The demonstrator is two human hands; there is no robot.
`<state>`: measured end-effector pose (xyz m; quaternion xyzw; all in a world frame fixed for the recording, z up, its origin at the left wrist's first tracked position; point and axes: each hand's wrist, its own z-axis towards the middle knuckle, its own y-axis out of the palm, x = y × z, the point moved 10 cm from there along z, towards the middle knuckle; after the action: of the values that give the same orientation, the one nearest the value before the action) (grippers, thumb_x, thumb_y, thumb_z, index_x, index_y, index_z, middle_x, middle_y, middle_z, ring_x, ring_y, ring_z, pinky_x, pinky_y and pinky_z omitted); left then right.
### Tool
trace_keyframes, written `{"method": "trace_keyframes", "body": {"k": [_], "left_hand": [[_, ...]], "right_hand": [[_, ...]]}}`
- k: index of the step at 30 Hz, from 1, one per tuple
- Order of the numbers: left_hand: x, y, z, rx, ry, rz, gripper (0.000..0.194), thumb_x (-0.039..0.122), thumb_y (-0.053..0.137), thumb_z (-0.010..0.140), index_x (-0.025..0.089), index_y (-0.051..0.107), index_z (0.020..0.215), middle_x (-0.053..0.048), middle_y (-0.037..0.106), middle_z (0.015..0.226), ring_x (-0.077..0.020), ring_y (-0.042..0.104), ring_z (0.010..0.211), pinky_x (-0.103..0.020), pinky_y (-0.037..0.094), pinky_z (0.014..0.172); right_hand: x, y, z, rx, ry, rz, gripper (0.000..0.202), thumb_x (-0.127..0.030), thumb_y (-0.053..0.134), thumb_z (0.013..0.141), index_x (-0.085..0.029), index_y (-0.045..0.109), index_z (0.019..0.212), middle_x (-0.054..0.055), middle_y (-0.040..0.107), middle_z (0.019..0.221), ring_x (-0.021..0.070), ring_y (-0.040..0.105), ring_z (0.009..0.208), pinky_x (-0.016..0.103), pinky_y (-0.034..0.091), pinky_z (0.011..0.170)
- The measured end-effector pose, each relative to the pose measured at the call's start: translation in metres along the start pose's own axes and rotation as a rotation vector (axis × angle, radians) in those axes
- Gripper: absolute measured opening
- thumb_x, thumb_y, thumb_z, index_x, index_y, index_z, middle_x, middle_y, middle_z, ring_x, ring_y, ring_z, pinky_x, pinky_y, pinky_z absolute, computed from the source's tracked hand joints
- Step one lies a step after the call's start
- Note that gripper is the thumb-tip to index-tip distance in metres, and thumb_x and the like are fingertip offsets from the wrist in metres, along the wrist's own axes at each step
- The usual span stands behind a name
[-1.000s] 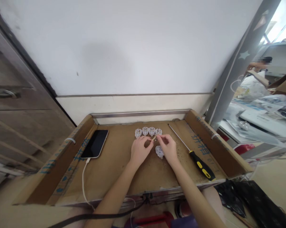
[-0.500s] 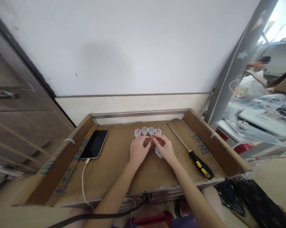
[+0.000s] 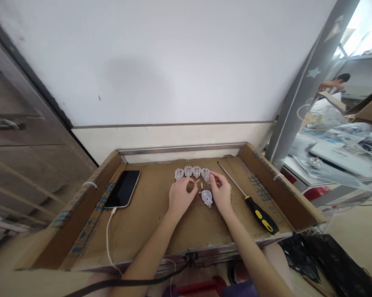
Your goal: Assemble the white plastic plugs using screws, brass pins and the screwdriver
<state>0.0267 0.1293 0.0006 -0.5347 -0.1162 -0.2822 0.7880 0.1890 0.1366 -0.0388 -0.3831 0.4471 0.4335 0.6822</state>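
White wall (image 3: pixel 186 62) behind; cardboard-lined tabletop (image 3: pixel 145 222) below. On my feed, left hand (image 3: pixel 180 195) has thumb and index closed in a pinch on a small brass-coloured strip (image 3: pixel 197 181). Right hand (image 3: pixel 222 193) has its fingertips at the right edge of the rightmost clear plug half (image 3: pixel 205 175); whether they grip it, I cannot tell.

Key relation: that plug half lies beyond and right of the strip, with the right hand clearly nearer. A loose plug housing (image 3: pixel 207 197) lies between the hands, on the wearer's side of the plug half, also nearer the right hand.

Orientation: strip's long axis runs obliquely, far end angled away and rightward from the left fingertips. Housing lies flat, narrow end toward the wearer and slightly right. Plug half's pins point roughly upward.
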Motion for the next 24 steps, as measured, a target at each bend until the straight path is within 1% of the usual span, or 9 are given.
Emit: {"method": "trace_keyframes", "body": {"k": [2,4,5,10,13,16,18,21,24], "left_hand": [[-0.007,-0.003,0.001,0.025,-0.037,-0.048,0.009,0.027,0.052,0.08,0.024,0.06,0.083,0.002,0.067,0.087,-0.0176,0.061,0.084,-0.03,0.044,0.075],[-0.014,-0.003,0.001,0.02,-0.069,-0.082,0.011,0.029,0.051,0.082,0.025,0.061,0.085,0.002,0.068,0.086,-0.0166,0.062,0.08,-0.029,0.045,0.072],[-0.016,-0.002,0.001,0.01,-0.077,-0.093,0.012,0.029,0.051,0.082,0.025,0.061,0.085,0.003,0.068,0.084,-0.016,0.062,0.078,-0.028,0.045,0.07],[-0.015,0.005,-0.001,-0.034,-0.051,-0.109,0.01,0.027,0.053,0.081,0.024,0.062,0.084,0.003,0.068,0.082,-0.0137,0.062,0.075,-0.026,0.045,0.069],[-0.014,0.006,-0.001,-0.033,-0.036,-0.098,0.01,0.025,0.054,0.08,0.023,0.063,0.084,0.003,0.068,0.082,-0.0141,0.062,0.077,-0.026,0.045,0.071],[-0.012,0.005,0.0,-0.025,-0.017,-0.07,0.011,0.024,0.054,0.08,0.023,0.063,0.087,0.001,0.068,0.086,-0.0165,0.061,0.082,-0.029,0.046,0.075],[-0.007,0.003,-0.001,-0.011,0.02,-0.066,0.013,0.024,0.054,0.081,0.023,0.063,0.092,-0.001,0.068,0.091,-0.0181,0.06,0.086,-0.031,0.045,0.079],[0.009,0.004,-0.003,-0.019,0.154,-0.131,0.018,0.029,0.055,0.083,0.023,0.062,0.098,-0.001,0.066,0.098,-0.0183,0.058,0.093,-0.033,0.045,0.084],[0.021,0.007,-0.006,-0.032,0.26,-0.193,0.019,0.03,0.06,0.08,0.023,0.062,0.098,-0.002,0.064,0.101,-0.018,0.056,0.097,-0.033,0.044,0.087]], "right_hand": [[0.01,-0.006,0.001,0.045,0.071,0.032,0.034,-0.039,0.046,0.09,-0.012,0.053,0.108,0.006,0.056,0.096,0.0105,0.056,0.082,0.028,0.05,0.074],[0.017,-0.008,0.002,0.065,0.129,0.061,0.035,-0.039,0.046,0.089,-0.012,0.052,0.109,0.005,0.056,0.091,0.009,0.055,0.075,0.025,0.051,0.067],[0.019,-0.009,0.002,0.073,0.145,0.072,0.034,-0.038,0.047,0.089,-0.011,0.052,0.109,0.005,0.056,0.09,0.0089,0.055,0.075,0.025,0.051,0.066],[0.021,-0.015,0.003,0.123,0.161,0.09,0.029,-0.033,0.051,0.087,-0.01,0.054,0.104,0.005,0.056,0.094,0.0112,0.056,0.085,0.03,0.05,0.077],[0.023,-0.013,0.003,0.113,0.178,0.113,0.029,-0.033,0.051,0.087,-0.01,0.053,0.105,0.005,0.056,0.093,0.0104,0.056,0.082,0.028,0.05,0.074],[0.027,-0.006,0.003,0.078,0.204,0.15,0.031,-0.034,0.05,0.088,-0.01,0.052,0.107,0.004,0.056,0.091,0.0085,0.055,0.075,0.024,0.05,0.066],[0.029,-0.002,0.002,0.055,0.217,0.173,0.032,-0.035,0.05,0.088,-0.011,0.051,0.109,0.004,0.055,0.09,0.0075,0.054,0.072,0.022,0.05,0.062],[0.028,0.003,0.002,0.014,0.217,0.201,0.032,-0.034,0.05,0.088,-0.011,0.05,0.11,0.004,0.055,0.088,0.0066,0.053,0.069,0.02,0.049,0.058],[0.024,0.01,0.001,-0.038,0.2,0.224,0.032,-0.034,0.05,0.088,-0.011,0.05,0.11,0.003,0.055,0.087,0.0065,0.053,0.069,0.019,0.049,0.058]]}}
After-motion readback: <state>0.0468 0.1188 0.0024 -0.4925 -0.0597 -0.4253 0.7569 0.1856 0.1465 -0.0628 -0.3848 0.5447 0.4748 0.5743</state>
